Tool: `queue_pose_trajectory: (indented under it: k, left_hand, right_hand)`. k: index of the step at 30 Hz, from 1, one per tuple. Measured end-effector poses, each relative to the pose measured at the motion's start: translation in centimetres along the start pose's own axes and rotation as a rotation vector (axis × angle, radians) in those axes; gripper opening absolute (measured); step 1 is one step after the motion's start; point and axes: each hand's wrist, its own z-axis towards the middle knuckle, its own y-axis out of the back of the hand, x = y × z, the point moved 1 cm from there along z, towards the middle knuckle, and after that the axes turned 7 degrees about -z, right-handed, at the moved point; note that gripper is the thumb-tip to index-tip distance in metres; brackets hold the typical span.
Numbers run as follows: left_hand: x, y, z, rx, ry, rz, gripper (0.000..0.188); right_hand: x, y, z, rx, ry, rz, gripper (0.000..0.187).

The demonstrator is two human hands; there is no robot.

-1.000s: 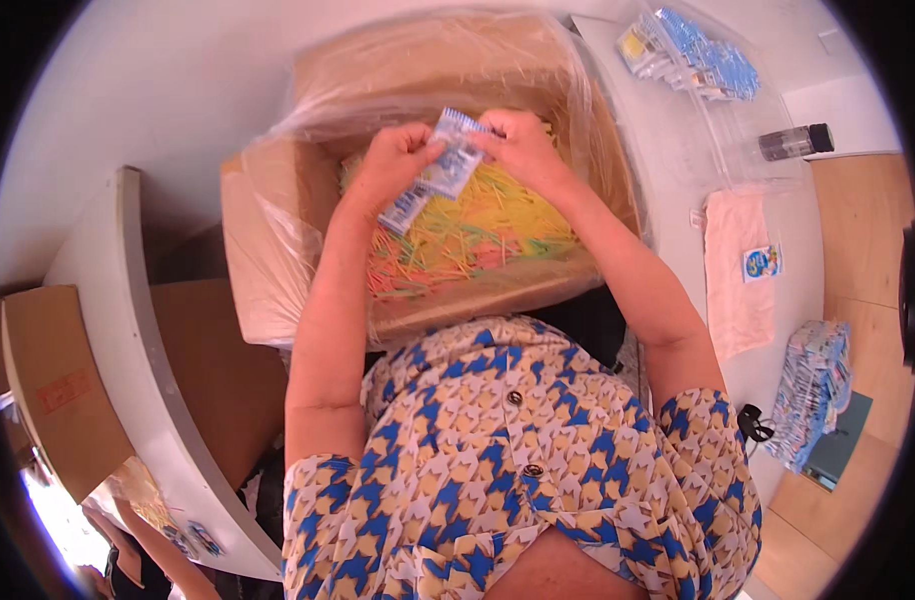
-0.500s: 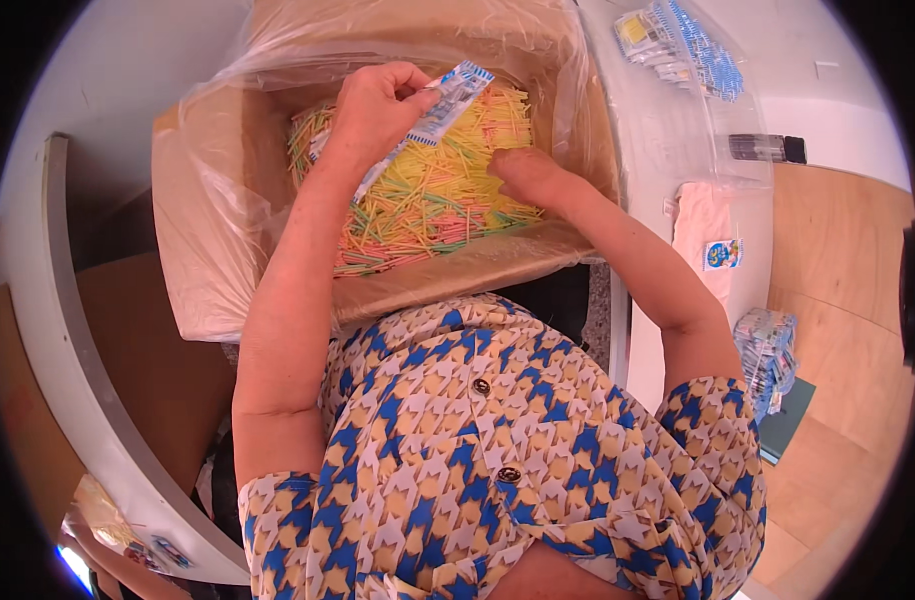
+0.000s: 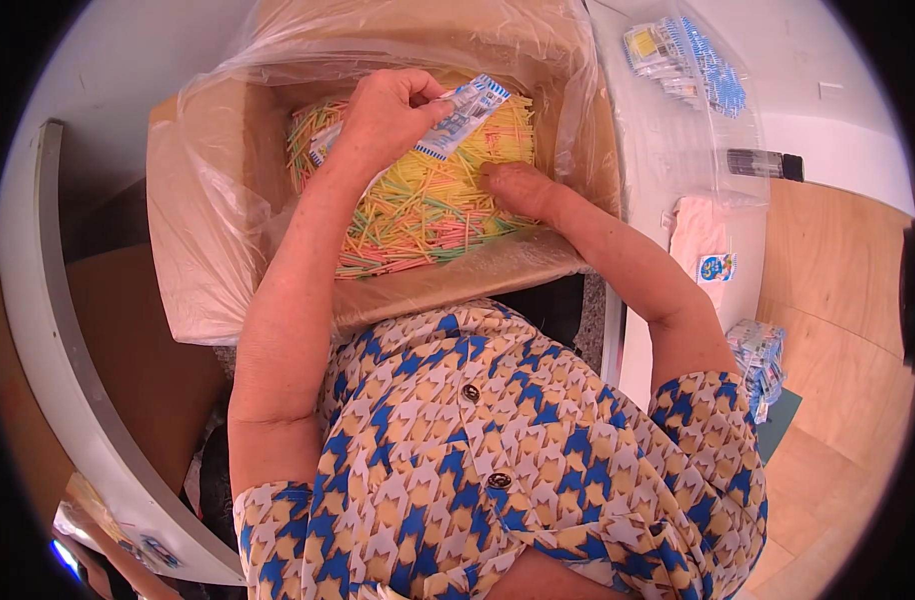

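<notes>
My left hand (image 3: 390,118) is closed, pinching a small clear plastic packet (image 3: 466,118) with blue-striped ends above an open carton (image 3: 203,210). More clear packet film (image 3: 326,140) shows to the left of that wrist; whether the same hand holds it, I cannot tell. A bed of thin yellow, pink and green sticks (image 3: 418,225) lies in the carton, which is lined with clear plastic. At the right side of the carton my right hand (image 3: 523,190) rests on the sticks with curled fingers. Its fingertips are hidden, so what they grip cannot be made out.
Several blue-and-white packets (image 3: 713,65) lie in a clear plastic container at the upper right, near a dark cylindrical object (image 3: 763,164). On the right are a pink cloth (image 3: 696,228), a single packet (image 3: 717,267) and a packet bundle (image 3: 758,355). A white curved edge (image 3: 53,300) runs along the left.
My left hand and its packet have shifted slightly right and down. My right hand has moved a little left over the sticks, its fingers still curled.
</notes>
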Motion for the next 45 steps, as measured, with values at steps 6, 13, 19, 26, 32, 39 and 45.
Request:
queue_pose_trajectory:
  k: [6, 13, 19, 26, 32, 39, 45]
  left_hand:
    - [-0.1, 0.1, 0.0, 0.007, 0.002, -0.028, 0.017]
    - [0.1, 0.1, -0.5, 0.015, -0.001, 0.019, 0.016]
    - [-0.3, -0.1, -0.1, 0.034, -0.003, 0.002, 0.016]
    - [0.2, 0.1, -0.1, 0.011, -0.031, -0.022, 0.015]
    - [0.9, -0.3, -0.3, 0.053, -0.028, -0.105, 0.014]
    - [0.0, -0.2, -0.3, 0.249, 0.04, -0.047, 0.007]
    - [1.5, -2.0, -1.9, 0.597, 0.0, 0.03, 0.006]
  right_hand:
    - [-0.5, 0.5, -0.4, -0.008, 0.051, 0.026, 0.018]
    - [1.2, 4.2, -3.3, 0.042, -0.167, 0.046, 0.023]
    - [0.5, 0.5, -3.8, 0.24, -0.094, -0.003, 0.022]
    - [0.6, -0.2, -3.2, 0.256, -0.134, 0.052, 0.019]
    - [0.0, 0.0, -3.3, 0.23, -0.181, 0.146, 0.018]
    - [-1.0, 1.0, -3.7, 0.044, -0.148, 0.182, 0.022]
    - [-0.2, 9.3, -4.8, -0.079, -0.472, 1.043, 0.011]
